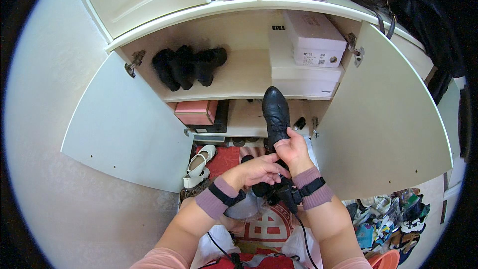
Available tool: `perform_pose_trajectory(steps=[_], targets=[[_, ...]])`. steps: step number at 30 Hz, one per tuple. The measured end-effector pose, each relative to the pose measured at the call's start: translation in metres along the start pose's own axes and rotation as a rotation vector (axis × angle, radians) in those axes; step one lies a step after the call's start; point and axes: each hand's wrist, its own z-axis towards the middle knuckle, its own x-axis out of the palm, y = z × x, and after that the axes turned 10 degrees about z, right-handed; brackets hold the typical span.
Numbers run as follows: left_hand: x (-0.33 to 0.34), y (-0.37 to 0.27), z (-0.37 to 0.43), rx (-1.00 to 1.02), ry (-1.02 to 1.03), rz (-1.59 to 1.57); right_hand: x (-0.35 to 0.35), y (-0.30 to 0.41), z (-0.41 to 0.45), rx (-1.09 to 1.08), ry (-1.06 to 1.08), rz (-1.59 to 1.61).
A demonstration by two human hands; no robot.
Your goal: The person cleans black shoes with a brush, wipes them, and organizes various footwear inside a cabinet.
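A black leather lace-up shoe points away from me, toe toward the cabinet's lower opening. My right hand grips it near the heel end, with the thumb along its right side. Close below, my left hand has its palm partly up and its fingers spread, the fingertips by the right wrist. Whether they touch the shoe is hidden. Behind the shoe is the open shoe cabinet, and black footwear stands on the left of its upper shelf.
White shoeboxes are stacked at the upper shelf's right; a pink box lies below left. Open doors flank me on both sides. White strap shoes rest by the red mat. A shoe pile and an orange tub lie right.
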Motion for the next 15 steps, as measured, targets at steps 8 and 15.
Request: perform_pose_trajectory(steps=[8,15], targets=[[-0.032,0.036,0.027,0.359,-0.213,-0.411,0.056,-0.064,-0.013,-0.092,-0.335,-0.011],[-0.033,0.018,0.021,0.554,-0.208,-0.7,0.048,-0.096,-0.024,-0.117,-0.411,-0.038]])
